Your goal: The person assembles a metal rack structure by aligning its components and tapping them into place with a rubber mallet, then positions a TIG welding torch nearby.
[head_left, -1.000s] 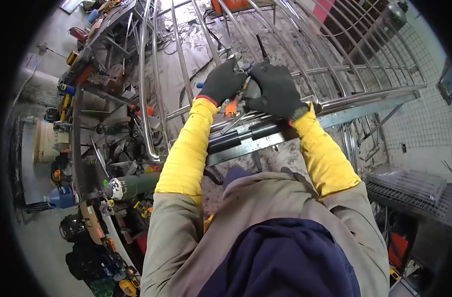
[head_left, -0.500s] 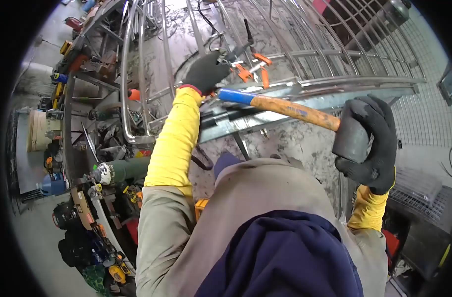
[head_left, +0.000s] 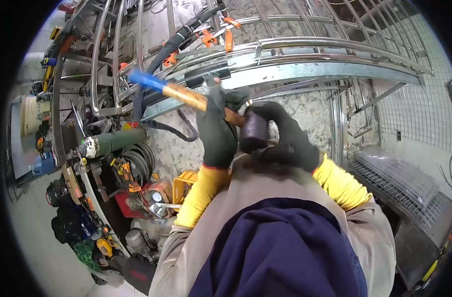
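A rubber mallet (head_left: 186,96) with a black head and a wooden handle, blue at its end, is held in front of my chest, handle pointing up and left. My right hand (head_left: 290,141), in a black glove, is closed around the mallet's head. My left hand (head_left: 219,131), also gloved, is wrapped over the handle close to the head; its fingers are partly hidden and smeared. Beyond both hands lies a polished metal tube frame (head_left: 310,44) with a flat galvanised bar (head_left: 315,74). Orange-handled clamps (head_left: 208,38) and a black sleeved cable (head_left: 161,57) rest on it.
At lower left are a green gas cylinder (head_left: 117,141), a yellow crate (head_left: 184,184), a cordless drill (head_left: 127,174) and a red tray (head_left: 129,204). Wire mesh panels (head_left: 404,180) in plastic lie on the right. A loop of the cable hangs below the bar.
My right hand brought the mallet left and down to my chest. My left hand moved back from the clamps on the frame and closed on the handle. The view shifted too.
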Demonstrator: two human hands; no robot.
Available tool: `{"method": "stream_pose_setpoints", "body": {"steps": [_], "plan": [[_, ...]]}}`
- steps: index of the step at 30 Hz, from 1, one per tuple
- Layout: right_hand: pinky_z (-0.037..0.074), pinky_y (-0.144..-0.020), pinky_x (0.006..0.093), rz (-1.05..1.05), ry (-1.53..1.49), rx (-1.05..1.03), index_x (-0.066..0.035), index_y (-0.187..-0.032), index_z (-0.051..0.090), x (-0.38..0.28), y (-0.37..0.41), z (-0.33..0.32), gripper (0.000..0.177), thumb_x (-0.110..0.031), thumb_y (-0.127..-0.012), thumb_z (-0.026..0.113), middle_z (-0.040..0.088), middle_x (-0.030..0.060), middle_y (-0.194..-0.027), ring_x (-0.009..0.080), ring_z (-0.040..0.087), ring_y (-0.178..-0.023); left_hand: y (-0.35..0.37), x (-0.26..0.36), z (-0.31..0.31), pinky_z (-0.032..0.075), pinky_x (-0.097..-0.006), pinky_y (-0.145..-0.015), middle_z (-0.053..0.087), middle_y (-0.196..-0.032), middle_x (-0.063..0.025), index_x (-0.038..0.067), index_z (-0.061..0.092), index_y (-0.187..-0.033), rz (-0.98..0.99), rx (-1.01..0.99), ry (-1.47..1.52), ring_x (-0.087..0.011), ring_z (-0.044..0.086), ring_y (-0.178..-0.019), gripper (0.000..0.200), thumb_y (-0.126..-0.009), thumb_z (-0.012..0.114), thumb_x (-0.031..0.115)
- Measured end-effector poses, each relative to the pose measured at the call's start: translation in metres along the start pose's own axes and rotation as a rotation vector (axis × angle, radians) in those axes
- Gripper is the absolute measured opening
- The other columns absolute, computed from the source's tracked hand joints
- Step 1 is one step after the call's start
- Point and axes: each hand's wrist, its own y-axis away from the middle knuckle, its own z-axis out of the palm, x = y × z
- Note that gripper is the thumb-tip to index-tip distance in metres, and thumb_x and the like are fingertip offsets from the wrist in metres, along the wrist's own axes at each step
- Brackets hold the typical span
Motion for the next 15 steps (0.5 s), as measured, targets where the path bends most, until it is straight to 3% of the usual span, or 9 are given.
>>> {"method": "stream_pose_setpoints", "body": {"steps": [1, 3, 5, 7, 9, 10, 11, 13, 15], "plan": [[0.044, -0.116, 0.0416, 0.010, -0.082, -0.149, -0.008, -0.143, 0.057, 0.003, -0.006, -0.012, 0.076, -0.019, -0.077, 0.092, 0.062, 0.0176, -0.139, 0.0294, 0.057, -0.134, -0.006, 0.010, 0.009, 0.061, -0.0353, -0.078, 0.069, -0.099, -0.0116, 0.003, 0.052, -0.143, -0.111, 0.115, 0.161, -0.0199, 0.070, -0.085, 0.045, -0.109, 0.060, 0.031], [0.045, -0.115, 0.0397, -0.228, 0.248, -0.050, -0.005, -0.142, 0.059, 0.038, -0.018, -0.048, 0.062, -0.017, -0.087, 0.085, 0.060, 0.0159, -0.147, 0.0268, 0.060, -0.131, -0.014, 0.005, 0.000, 0.058, -0.0329, -0.069, 0.067, -0.092, -0.0081, 0.003, 0.056, -0.138, -0.134, 0.076, 0.046, -0.0176, 0.069, -0.079, 0.041, -0.109, 0.058, 0.032], [0.053, -0.107, 0.0368, 0.111, -0.081, 0.383, -0.007, -0.136, 0.063, 0.080, -0.044, -0.082, 0.041, -0.019, -0.099, 0.073, 0.070, 0.0113, -0.129, 0.0231, 0.070, -0.113, -0.021, -0.006, -0.003, 0.056, -0.0305, -0.061, 0.065, -0.086, -0.0045, 0.003, 0.059, -0.133, -0.160, 0.038, -0.076, -0.0153, 0.069, -0.072, 0.039, -0.108, 0.057, 0.033], [0.057, -0.095, 0.0380, -0.139, -0.164, 0.540, -0.008, -0.128, 0.068, 0.081, -0.063, -0.099, 0.034, -0.027, -0.100, 0.072, 0.074, 0.0127, -0.112, 0.0240, 0.071, -0.103, -0.026, -0.023, 0.006, 0.049, -0.0278, -0.050, 0.056, -0.077, -0.0010, 0.005, 0.058, -0.126, -0.358, -0.023, -0.227, -0.0118, 0.059, -0.060, 0.038, -0.106, 0.060, 0.037], [0.056, -0.079, 0.0411, -0.282, 0.453, 0.540, -0.005, -0.120, 0.071, 0.091, -0.089, -0.118, 0.033, -0.032, -0.100, 0.071, 0.072, 0.0157, -0.103, 0.0247, 0.070, -0.093, -0.021, -0.041, 0.021, 0.052, -0.0295, -0.050, 0.053, -0.075, -0.0012, 0.008, 0.056, -0.120, -0.442, 0.001, -0.087, -0.0123, 0.055, -0.059, 0.038, -0.104, 0.063, 0.042], [0.050, -0.069, 0.0445, -0.245, 0.396, 0.562, -0.003, -0.097, 0.075, 0.115, -0.103, -0.116, 0.032, -0.034, -0.100, 0.070, 0.071, 0.0151, -0.084, 0.0267, 0.069, -0.080, -0.019, -0.047, 0.027, 0.052, -0.0302, -0.050, 0.054, -0.076, -0.0015, 0.009, 0.056, -0.119, -0.429, -0.041, -0.117, -0.0127, 0.055, -0.060, 0.038, -0.103, 0.063, 0.043], [0.050, -0.068, 0.0452, -0.055, 0.309, 0.436, -0.003, -0.077, 0.074, 0.108, -0.110, -0.115, 0.043, -0.040, -0.099, 0.068, 0.068, 0.0134, -0.070, 0.0299, 0.066, -0.069, -0.019, -0.051, 0.032, 0.053, -0.0308, -0.050, 0.054, -0.076, -0.0017, 0.009, 0.056, -0.117, -0.416, -0.087, -0.145, -0.0130, 0.056, -0.061, 0.038, -0.103, 0.063, 0.043], [0.046, -0.063, 0.0378, -0.349, 0.492, 0.633, 0.000, -0.084, 0.074, 0.131, -0.124, -0.107, 0.036, -0.033, -0.097, 0.074, 0.066, 0.0115, -0.069, 0.0212, 0.061, -0.065, -0.020, -0.056, 0.039, 0.053, -0.0312, -0.050, 0.054, -0.077, -0.0019, 0.009, 0.056, -0.116, -0.458, -0.088, -0.132, -0.0129, 0.056, -0.062, 0.037, -0.103, 0.062, 0.043], [0.047, -0.062, 0.0387, -0.234, 0.511, 0.656, -0.001, -0.081, 0.074, 0.128, -0.125, -0.104, 0.038, -0.037, -0.094, 0.075, 0.065, 0.0123, -0.067, 0.0223, 0.061, -0.062, -0.022, -0.059, 0.044, 0.053, -0.0315, -0.050, 0.054, -0.077, -0.0020, 0.009, 0.056, -0.115, -0.489, -0.076, -0.115, -0.0128, 0.056, -0.063, 0.035, -0.103, 0.061, 0.042]]}}
